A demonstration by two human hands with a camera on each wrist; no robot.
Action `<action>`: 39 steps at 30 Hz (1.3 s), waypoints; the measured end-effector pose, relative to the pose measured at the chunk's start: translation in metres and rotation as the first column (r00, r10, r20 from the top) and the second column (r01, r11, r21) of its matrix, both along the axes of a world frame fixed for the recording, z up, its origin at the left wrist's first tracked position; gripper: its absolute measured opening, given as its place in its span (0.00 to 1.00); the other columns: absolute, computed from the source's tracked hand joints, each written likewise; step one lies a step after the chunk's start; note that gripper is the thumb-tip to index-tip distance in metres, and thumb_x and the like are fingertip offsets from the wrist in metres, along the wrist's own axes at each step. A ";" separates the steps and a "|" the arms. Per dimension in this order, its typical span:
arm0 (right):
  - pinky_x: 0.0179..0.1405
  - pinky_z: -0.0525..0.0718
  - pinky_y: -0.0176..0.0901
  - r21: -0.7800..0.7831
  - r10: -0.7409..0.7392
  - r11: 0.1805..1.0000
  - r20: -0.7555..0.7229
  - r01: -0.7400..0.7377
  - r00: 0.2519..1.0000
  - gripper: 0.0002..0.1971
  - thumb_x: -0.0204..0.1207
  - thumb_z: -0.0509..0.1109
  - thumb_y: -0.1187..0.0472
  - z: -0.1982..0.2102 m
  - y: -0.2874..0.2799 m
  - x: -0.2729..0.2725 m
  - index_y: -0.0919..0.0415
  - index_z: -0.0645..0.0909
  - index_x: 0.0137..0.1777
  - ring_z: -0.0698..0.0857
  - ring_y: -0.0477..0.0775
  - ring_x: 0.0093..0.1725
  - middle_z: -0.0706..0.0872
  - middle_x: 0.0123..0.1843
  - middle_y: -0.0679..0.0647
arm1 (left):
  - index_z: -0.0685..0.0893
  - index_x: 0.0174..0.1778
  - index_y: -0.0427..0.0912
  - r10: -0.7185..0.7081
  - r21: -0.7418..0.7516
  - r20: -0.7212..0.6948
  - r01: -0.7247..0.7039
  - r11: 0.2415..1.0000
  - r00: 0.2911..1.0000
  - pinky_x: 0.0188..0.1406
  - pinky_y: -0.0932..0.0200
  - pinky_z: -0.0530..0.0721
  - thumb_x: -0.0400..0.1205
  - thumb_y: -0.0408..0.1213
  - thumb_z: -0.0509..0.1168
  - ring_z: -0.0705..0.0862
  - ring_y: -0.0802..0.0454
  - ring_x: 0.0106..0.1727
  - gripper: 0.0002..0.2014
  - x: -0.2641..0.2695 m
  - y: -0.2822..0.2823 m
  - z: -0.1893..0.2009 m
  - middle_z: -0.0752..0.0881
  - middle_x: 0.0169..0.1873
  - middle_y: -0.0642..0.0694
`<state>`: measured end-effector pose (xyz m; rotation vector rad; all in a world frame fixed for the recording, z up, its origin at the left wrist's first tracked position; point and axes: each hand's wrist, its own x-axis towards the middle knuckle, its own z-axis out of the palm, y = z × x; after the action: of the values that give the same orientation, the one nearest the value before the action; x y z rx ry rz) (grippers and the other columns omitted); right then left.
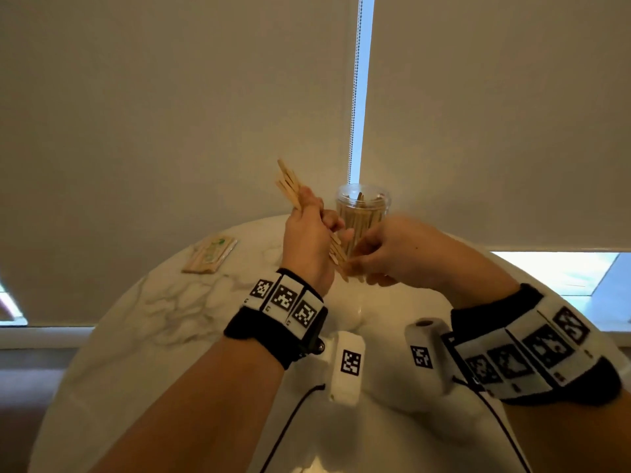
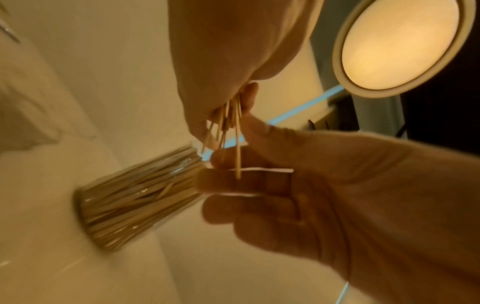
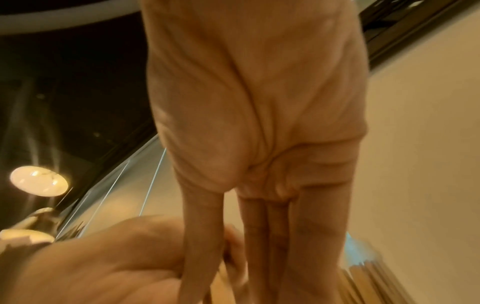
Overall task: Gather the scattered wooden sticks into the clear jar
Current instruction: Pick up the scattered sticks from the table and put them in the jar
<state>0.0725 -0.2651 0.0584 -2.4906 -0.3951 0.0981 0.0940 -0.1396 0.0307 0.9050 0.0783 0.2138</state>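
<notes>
At frame center, above the marble surface (image 1: 143, 322), the left hand (image 1: 307, 240) clasps a bundle of pale flat wooden sticks (image 1: 290, 186), slanting upper-left to lower-right; the right hand (image 1: 392, 254) pinches their lower ends before the stick-filled clear jar (image 1: 362, 213).

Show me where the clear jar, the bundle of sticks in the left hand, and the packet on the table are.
clear jar (image 1: 362, 213), head view, on its side wall.
bundle of sticks (image 1: 288, 184), head view, on the ends above the left hand (image 1: 309, 240).
packet (image 1: 209, 255), head view, on its top face.
</notes>
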 end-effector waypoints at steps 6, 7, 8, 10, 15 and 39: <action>0.40 0.91 0.36 0.334 0.090 0.941 -0.105 -0.050 0.990 0.07 0.77 0.77 0.61 -0.014 -0.003 0.015 0.64 0.91 0.49 0.94 0.49 0.38 0.94 0.38 0.53 | 0.72 0.36 0.48 -0.067 -0.032 0.143 0.073 0.997 0.987 0.16 0.63 0.56 0.81 0.70 0.53 0.57 0.57 0.21 0.27 0.016 -0.003 0.006 0.64 0.23 0.52; 0.40 0.91 0.36 0.357 0.088 0.933 -0.101 -0.046 0.991 0.07 0.77 0.77 0.60 -0.017 -0.004 0.017 0.64 0.91 0.48 0.94 0.49 0.38 0.94 0.38 0.54 | 0.72 0.35 0.48 -0.096 -0.011 0.160 0.100 0.995 0.982 0.15 0.63 0.57 0.81 0.71 0.51 0.58 0.57 0.21 0.28 0.017 -0.003 0.004 0.63 0.23 0.52; 0.40 0.91 0.36 0.362 0.088 0.931 -0.095 -0.048 0.992 0.07 0.76 0.78 0.60 -0.019 -0.006 0.019 0.64 0.91 0.48 0.94 0.49 0.38 0.94 0.38 0.53 | 0.72 0.34 0.48 -0.126 0.025 0.168 0.123 0.992 0.978 0.15 0.63 0.58 0.82 0.71 0.49 0.58 0.57 0.21 0.29 0.019 -0.003 0.002 0.63 0.23 0.52; 0.39 0.90 0.34 0.327 0.061 0.944 -0.075 -0.033 0.995 0.08 0.76 0.78 0.58 -0.017 -0.013 0.023 0.62 0.91 0.50 0.93 0.47 0.39 0.94 0.39 0.52 | 0.70 0.31 0.48 -0.171 0.169 0.144 0.147 0.975 0.975 0.16 0.62 0.57 0.82 0.72 0.46 0.57 0.56 0.21 0.30 0.024 -0.003 -0.003 0.63 0.23 0.51; 0.59 0.88 0.44 0.498 -0.152 0.859 0.032 0.116 0.988 0.16 0.87 0.64 0.51 0.003 -0.045 0.031 0.52 0.83 0.70 0.91 0.46 0.54 0.92 0.55 0.46 | 0.71 0.33 0.48 -0.275 0.642 0.110 0.143 0.753 0.955 0.20 0.61 0.61 0.84 0.69 0.47 0.62 0.55 0.22 0.29 0.032 0.000 -0.015 0.66 0.24 0.50; 0.36 0.85 0.52 -0.012 -0.166 0.981 0.472 0.195 0.866 0.23 0.85 0.59 0.50 -0.004 -0.026 0.029 0.58 0.86 0.33 0.82 0.52 0.28 0.84 0.27 0.53 | 0.61 0.85 0.58 -0.343 0.941 0.215 -0.100 0.324 0.914 0.30 0.72 0.77 0.91 0.40 0.50 0.84 0.64 0.30 0.25 0.016 -0.008 -0.001 0.86 0.32 0.51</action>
<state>0.1017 -0.2909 0.0539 -2.5805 -0.3530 -0.5914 0.1100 -0.1478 0.0299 2.0650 -0.5757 0.2901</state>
